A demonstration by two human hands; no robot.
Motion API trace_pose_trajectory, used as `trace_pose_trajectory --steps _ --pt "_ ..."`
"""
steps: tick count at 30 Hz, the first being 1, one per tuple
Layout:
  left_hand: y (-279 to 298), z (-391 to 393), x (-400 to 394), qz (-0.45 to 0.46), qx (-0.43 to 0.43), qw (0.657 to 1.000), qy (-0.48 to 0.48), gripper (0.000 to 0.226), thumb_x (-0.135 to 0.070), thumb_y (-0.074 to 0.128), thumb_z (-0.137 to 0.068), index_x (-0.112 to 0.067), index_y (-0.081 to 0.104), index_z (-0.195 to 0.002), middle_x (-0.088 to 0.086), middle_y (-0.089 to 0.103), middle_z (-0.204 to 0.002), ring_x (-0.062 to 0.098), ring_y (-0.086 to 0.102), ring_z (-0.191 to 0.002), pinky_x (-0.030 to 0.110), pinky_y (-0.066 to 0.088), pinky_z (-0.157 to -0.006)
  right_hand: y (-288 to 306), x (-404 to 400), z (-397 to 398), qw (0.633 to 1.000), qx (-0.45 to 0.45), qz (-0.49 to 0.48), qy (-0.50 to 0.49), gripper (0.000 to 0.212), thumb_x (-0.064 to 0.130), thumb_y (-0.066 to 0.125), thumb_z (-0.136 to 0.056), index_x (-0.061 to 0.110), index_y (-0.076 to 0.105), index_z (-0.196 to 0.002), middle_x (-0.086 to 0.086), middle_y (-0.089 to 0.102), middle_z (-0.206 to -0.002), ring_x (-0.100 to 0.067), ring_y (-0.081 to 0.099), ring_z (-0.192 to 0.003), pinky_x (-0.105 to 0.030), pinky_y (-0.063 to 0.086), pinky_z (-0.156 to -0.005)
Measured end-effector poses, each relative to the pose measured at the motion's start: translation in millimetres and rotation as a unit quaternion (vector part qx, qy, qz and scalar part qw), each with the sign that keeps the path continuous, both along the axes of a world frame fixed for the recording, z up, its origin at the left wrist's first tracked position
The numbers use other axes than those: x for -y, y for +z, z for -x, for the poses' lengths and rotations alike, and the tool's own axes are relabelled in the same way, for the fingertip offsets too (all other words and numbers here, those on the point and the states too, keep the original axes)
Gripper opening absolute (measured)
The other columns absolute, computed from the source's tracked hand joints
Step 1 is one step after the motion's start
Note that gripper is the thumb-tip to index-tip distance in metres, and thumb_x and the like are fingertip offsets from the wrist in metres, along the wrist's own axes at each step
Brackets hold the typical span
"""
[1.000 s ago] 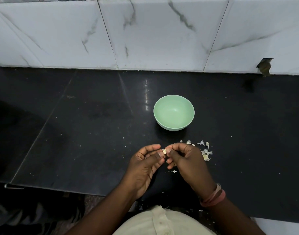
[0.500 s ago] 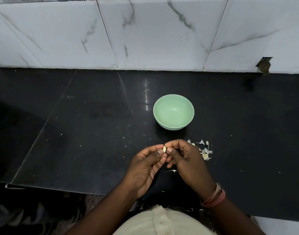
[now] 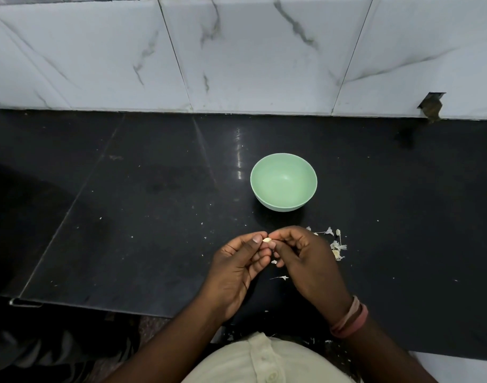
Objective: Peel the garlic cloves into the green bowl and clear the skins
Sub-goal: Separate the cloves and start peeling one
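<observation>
The black table runs under a marbled white tile wall, and everything that matters sits near its front edge. The green bowl stands upright just beyond the hands and looks empty, so the peeling appears to be at an early stage. The left hand and the right hand meet over the table in front of the bowl, both curled in, fingertips pinching one pale garlic clove between them. A loose pile of skins lies on the table just right of the right hand, with one thin sliver under the hands and a small flake near the right fingers.

To do this step well, the left hand should probably hold the clove steady by one end while the right thumbnail lifts the papery skin and strips it along the length. A light pinch suits it, since the clove is small and likely slippery once bare. Working low over the table would let skins fall near the pile, easing the clearing later. The bowl is close, so the drop needs only a short reach forward.
</observation>
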State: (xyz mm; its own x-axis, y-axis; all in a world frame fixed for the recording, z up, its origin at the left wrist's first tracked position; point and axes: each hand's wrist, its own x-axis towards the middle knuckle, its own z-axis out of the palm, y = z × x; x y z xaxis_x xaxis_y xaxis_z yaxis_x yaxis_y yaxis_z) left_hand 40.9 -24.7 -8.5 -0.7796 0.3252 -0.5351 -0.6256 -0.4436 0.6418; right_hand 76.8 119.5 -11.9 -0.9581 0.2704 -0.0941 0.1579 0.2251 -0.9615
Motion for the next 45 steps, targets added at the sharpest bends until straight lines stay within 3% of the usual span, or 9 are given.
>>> trace_pose_trajectory --steps 3,8,13,19,26,33,37,45 --pt "0 0 0 0.012 -0.021 1.0 0.001 0.026 -0.01 0.071 -0.081 0.0 0.073 -0.105 0.019 0.074 -0.094 0.016 0.071 -0.078 0.022 0.059 -0.072 -1 0 1 1.0 -0.001 -0.01 -0.012 0.017 0.008 0.067 -0.093 0.023 0.075 -0.095 0.006 0.074 -0.084 -0.013 0.07 -0.071 -0.035 0.061 -0.066" --pt "-1 2 -1 0.037 -0.042 0.998 0.016 0.023 -0.009 0.071 -0.079 0.0 0.073 -0.101 0.017 0.074 -0.089 0.015 0.07 -0.075 0.021 0.059 -0.069 3 1 2 1.0 -0.001 -0.023 0.0 0.02 0.007 0.064 -0.095 0.024 0.075 -0.095 0.007 0.072 -0.077 -0.011 0.069 -0.066 -0.028 0.058 -0.064" --pt "-2 1 -2 0.04 -0.053 0.998 0.016 0.022 -0.01 0.071 -0.082 0.0 0.072 -0.101 0.016 0.073 -0.088 0.015 0.07 -0.076 0.022 0.059 -0.071 2 2 3 0.998 -0.005 -0.058 -0.002 0.01 0.022 0.065 -0.089 0.026 0.074 -0.092 0.01 0.073 -0.078 -0.012 0.071 -0.073 -0.042 0.061 -0.07" --pt "-2 0 -3 0.049 -0.07 0.996 0.011 0.014 -0.005 0.066 -0.09 0.002 0.071 -0.101 0.014 0.073 -0.087 0.014 0.07 -0.077 0.022 0.058 -0.071 9 3 2 0.991 -0.017 -0.131 -0.011 0.007 0.017 0.07 -0.086 0.023 0.072 -0.083 0.011 0.07 -0.07 -0.007 0.068 -0.066 -0.031 0.057 -0.066" --pt "-4 1 -1 0.078 -0.094 0.993 0.002 0.019 -0.005 0.07 -0.086 0.003 0.072 -0.103 0.018 0.073 -0.091 0.018 0.07 -0.081 0.024 0.058 -0.074 11 0 3 0.979 -0.038 -0.2 0.03 0.007 0.019 0.069 -0.083 0.021 0.066 -0.076 0.008 0.065 -0.068 -0.01 0.063 -0.066 -0.036 0.053 -0.065" --pt "-6 1 1 0.065 -0.1 0.993 -0.008 0.023 -0.009 0.071 -0.081 0.001 0.073 -0.102 0.017 0.074 -0.092 0.018 0.071 -0.084 0.024 0.058 -0.076 13 -2 3 0.994 0.012 -0.1 0.031 0.007 0.017 0.067 -0.084 0.021 0.068 -0.079 0.004 0.068 -0.065 -0.017 0.065 -0.058 -0.045 0.059 -0.061" --pt "-4 2 1 0.058 -0.11 0.992 -0.009 0.02 -0.007 0.071 -0.082 0.0 0.073 -0.1 0.016 0.073 -0.092 0.019 0.072 -0.084 0.024 0.058 -0.076 17 1 2 0.997 0.018 -0.073 0.013 0.012 0.01 0.066 -0.087 0.019 0.068 -0.079 0.0 0.07 -0.065 -0.018 0.066 -0.053 -0.039 0.06 -0.057" --pt "-7 3 0 0.068 -0.11 0.992 0.015 0.015 0.005 0.066 -0.089 0.006 0.069 -0.104 0.026 0.069 -0.1 0.028 0.071 -0.092 0.028 0.059 -0.084 11 7 4 0.993 0.044 0.093 -0.061 0.008 0.006 0.067 -0.095 0.012 0.072 -0.093 -0.005 0.075 -0.081 -0.019 0.073 -0.069 -0.041 0.064 -0.065"
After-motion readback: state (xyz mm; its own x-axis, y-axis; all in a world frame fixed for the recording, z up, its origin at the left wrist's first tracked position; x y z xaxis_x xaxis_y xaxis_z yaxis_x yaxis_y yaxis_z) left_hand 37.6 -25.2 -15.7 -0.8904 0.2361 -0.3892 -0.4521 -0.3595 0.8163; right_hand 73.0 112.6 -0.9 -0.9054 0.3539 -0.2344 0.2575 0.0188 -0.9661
